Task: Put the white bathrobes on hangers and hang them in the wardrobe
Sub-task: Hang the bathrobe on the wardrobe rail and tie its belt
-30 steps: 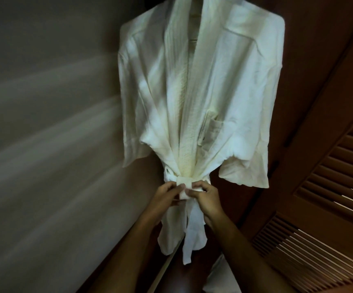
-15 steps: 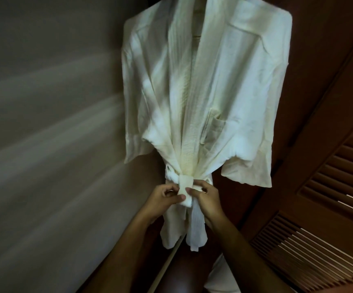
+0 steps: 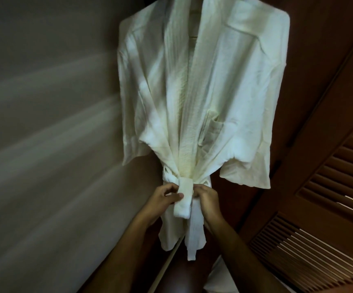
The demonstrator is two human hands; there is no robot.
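Head view is filled on the left by a pale grey wall [image 3: 44, 123], streaked with soft bands of light. Dark brown wood of the wardrobe [image 3: 323, 60] is seen behind and to the right, and a louvred door [image 3: 330, 187] with horizontal slats is seen at the right edge.

A white bathrobe [image 3: 224, 92] is hung in the middle of the scene, against the wood, with its left sleeve overlapping the grey wall. Its shoulders are spread wide at the top, though the hanger itself is hidden by the cloth. The front panels are crossed over each other, a patch pocket [image 3: 211, 130] is shown on the right panel, and both short sleeves are left hanging open at the sides. The robe is gathered at the waist by a white belt [image 3: 185, 195], from which a folded loop is dropped in front; the belt ends and hem are left dangling below.

Both bare forearms are raised from the near edge. The left hand [image 3: 164, 197] is held at the left side of the belt loop, its thumb pressed against the fabric and its fingers curled behind. The right hand [image 3: 208, 199] is curled round the belt at the right side of the knot.

A small patch of white cloth [image 3: 220, 278] is glimpsed low, near the right forearm.
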